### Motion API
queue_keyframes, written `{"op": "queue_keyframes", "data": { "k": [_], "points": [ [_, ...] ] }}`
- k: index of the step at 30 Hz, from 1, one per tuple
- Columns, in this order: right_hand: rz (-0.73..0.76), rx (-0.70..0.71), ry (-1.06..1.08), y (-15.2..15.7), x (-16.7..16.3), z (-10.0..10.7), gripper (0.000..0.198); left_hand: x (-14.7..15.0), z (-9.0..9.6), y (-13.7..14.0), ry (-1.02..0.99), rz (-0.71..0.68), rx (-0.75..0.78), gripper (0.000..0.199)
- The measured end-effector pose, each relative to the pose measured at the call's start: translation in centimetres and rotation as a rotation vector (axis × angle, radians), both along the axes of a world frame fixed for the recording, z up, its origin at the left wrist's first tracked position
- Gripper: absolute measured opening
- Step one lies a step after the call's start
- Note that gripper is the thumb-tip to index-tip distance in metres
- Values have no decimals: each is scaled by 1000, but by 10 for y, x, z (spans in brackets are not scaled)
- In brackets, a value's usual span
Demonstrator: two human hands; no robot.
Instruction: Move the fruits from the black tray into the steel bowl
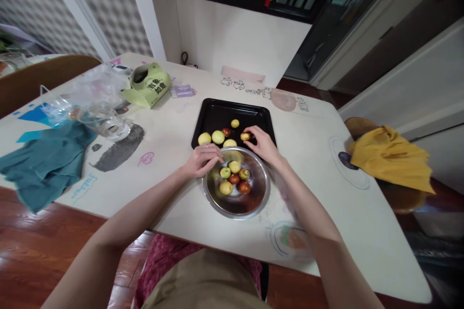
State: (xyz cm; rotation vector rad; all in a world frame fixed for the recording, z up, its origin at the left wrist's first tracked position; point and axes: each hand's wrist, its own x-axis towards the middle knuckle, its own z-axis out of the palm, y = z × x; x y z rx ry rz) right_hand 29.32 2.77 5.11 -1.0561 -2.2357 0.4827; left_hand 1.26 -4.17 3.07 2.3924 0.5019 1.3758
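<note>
Head: round yellow-brown fruit (245,136) pinched by right hand (266,146) over black rectangular tray (216,112); round steel bowl (255,203) likely steadied at ten o'clock by left hand (203,160), grip unclear.

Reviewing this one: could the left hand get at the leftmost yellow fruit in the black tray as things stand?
Probably yes: the left hand, at the bowl, looks close to the yellow fruit; only the low near edge of the tray seems between.

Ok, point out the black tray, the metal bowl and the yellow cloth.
Black tray (216,115), head view, bare floor, far left part.
Metal bowl (258,190), head view, bare inner wall, right side.
Yellow cloth (390,157), head view, middle of its fabric.
</note>
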Motion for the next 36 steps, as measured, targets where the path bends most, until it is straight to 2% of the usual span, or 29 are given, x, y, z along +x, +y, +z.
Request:
{"op": "queue_keyframes", "data": {
  "k": [5,8,11,16,28,36],
  "points": [
    [38,-9,-80,-45,4,39,24,0,1,0,3,-2,0,29],
    [174,-74,-262,-74,-5,58,24,0,0,0,9,-4,-1,31],
    [296,-141,-438,-94,-18,70,24,0,-1,1,12,1,-5,33],
    [348,-175,-569,-107,-28,74,25,0,-1,1,4,-4,-2,31],
    [399,-226,-572,-115,-34,70,29,0,0,1,4,0,-5,31],
    [394,-289,-604,-116,-33,76,27,0,1,1,8,-4,-2,30]
  ]
}}
